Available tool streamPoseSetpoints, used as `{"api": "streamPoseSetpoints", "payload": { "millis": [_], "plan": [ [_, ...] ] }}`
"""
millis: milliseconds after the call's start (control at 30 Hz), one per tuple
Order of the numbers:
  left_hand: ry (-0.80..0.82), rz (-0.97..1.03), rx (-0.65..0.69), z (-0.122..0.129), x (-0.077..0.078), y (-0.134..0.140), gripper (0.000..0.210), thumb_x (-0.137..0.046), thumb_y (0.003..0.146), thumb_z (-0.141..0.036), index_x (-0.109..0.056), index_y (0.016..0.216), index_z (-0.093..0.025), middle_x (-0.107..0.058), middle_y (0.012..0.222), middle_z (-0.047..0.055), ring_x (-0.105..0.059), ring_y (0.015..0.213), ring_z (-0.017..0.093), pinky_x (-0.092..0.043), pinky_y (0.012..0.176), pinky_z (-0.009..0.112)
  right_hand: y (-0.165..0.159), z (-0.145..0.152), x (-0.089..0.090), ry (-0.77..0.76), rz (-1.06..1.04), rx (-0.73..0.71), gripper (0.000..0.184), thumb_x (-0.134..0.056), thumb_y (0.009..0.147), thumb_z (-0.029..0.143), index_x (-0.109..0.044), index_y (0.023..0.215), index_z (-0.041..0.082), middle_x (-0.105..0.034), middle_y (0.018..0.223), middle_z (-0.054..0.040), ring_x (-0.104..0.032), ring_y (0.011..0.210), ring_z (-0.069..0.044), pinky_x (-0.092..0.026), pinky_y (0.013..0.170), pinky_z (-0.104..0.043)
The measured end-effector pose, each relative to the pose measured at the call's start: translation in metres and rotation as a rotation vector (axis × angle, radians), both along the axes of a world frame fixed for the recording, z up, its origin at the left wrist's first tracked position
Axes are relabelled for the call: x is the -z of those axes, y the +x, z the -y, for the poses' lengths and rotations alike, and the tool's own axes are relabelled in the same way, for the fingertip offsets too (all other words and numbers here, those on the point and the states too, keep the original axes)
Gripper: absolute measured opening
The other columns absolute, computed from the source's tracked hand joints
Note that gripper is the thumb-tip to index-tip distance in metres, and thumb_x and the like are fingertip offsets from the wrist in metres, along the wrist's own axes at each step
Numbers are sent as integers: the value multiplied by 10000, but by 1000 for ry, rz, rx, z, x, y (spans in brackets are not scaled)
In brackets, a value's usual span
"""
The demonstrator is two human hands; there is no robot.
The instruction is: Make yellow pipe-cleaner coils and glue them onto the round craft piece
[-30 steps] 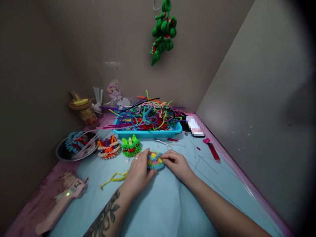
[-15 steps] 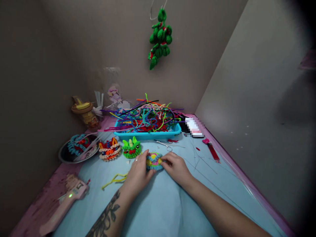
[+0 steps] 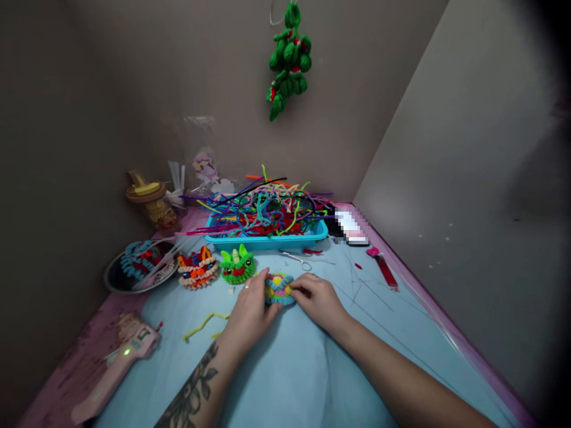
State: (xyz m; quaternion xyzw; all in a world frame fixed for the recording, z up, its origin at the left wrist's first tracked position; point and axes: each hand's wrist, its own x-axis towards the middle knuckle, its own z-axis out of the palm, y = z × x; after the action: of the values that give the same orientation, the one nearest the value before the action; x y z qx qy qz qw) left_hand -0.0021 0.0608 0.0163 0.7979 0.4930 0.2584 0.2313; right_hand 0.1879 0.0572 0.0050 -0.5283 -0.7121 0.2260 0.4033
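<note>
A small pipe-cleaner craft piece (image 3: 279, 289) in blue, yellow and pink is held between both hands, just above the blue cloth. My left hand (image 3: 253, 304) is closed around its left side, thumb along the lower edge. With fingertips pinched, my right hand (image 3: 314, 300) grips its right edge. Left of the hands sit a green pipe-cleaner animal head (image 3: 238, 265) with horns and an orange one (image 3: 197, 268). Lengths of yellow pipe cleaner (image 3: 206, 324) lie beside my left wrist, partly hidden by it.
Behind the hands stands a blue tray (image 3: 267, 242) heaped with pipe cleaners. Scissors (image 3: 298, 260) lie before it. At left are a metal bowl (image 3: 116, 280) and a pink glue gun (image 3: 113, 371); at right, a phone (image 3: 352, 226) and a red strap (image 3: 386, 272). Walls stand close around the table.
Both hands keep their hold on the craft piece with barely any movement. One yellow strand by my left wrist has shifted, so the strands now show apart. The camera view has tilted slightly.
</note>
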Motion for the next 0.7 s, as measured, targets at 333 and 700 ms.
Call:
{"api": "streamPoseSetpoints", "payload": {
  "millis": [333,700],
  "plan": [
    [4,13,-17,-1,0,3,677,-640,735,-221,-368,1347,-123,-544,1274,175,-483,1203,304,-403,997,472,-7,1,-3,13,43,39,144,-589,749,61,-664,753,183,-620,728,-16,-579,677,-147,-440,626,-251],
    [9,-8,39,6,-1,7,649,-614,754,-223,-368,1349,-142,-514,1319,170,-462,1229,315,-392,1008,500,-3,8,-1,-28,43,67,121,-557,761,94,-632,749,188,-601,734,-22,-577,680,-155,-450,616,-259]
  ]
}}
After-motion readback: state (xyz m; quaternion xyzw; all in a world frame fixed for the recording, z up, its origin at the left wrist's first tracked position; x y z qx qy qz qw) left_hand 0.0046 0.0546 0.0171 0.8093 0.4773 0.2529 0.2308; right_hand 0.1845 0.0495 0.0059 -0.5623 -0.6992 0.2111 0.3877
